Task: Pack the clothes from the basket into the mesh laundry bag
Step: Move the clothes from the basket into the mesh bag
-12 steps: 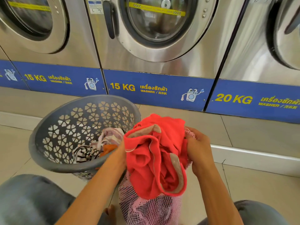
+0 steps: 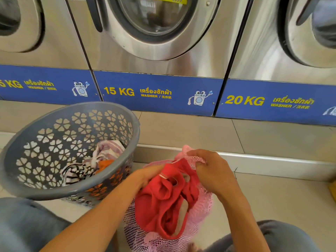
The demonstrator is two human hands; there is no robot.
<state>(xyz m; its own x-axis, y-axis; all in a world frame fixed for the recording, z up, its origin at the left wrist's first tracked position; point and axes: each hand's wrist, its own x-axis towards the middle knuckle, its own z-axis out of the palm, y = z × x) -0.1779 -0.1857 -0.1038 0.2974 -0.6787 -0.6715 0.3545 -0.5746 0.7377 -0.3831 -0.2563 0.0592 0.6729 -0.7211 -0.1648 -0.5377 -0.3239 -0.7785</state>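
A red garment (image 2: pixel 163 202) with grey trim sits bunched in the mouth of the pink mesh laundry bag (image 2: pixel 203 206) between my knees. My left hand (image 2: pixel 145 176) grips the garment's upper left edge, its fingers partly hidden by the cloth. My right hand (image 2: pixel 209 170) pinches the bag's pink rim at the upper right. To the left, the grey plastic basket (image 2: pixel 45 190) with flower cut-outs leans toward me. In it lie a striped pink-and-white cloth (image 2: pixel 109 149), an orange piece (image 2: pixel 105 164) and a black-and-white striped one (image 2: pixel 76 173).
Three steel washers with blue base panels (image 2: pixel 156 91) stand across the back on a raised tiled step (image 2: pixel 181 133) with a metal edge. My knees in grey trousers (image 2: pixel 23 224) flank the bag. A yellow object (image 2: pixel 332 188) shows at the right edge.
The red garment has dropped from above the bag's rim down into its mouth. Both hands moved lower with it. The view has tilted nearer to the washers.
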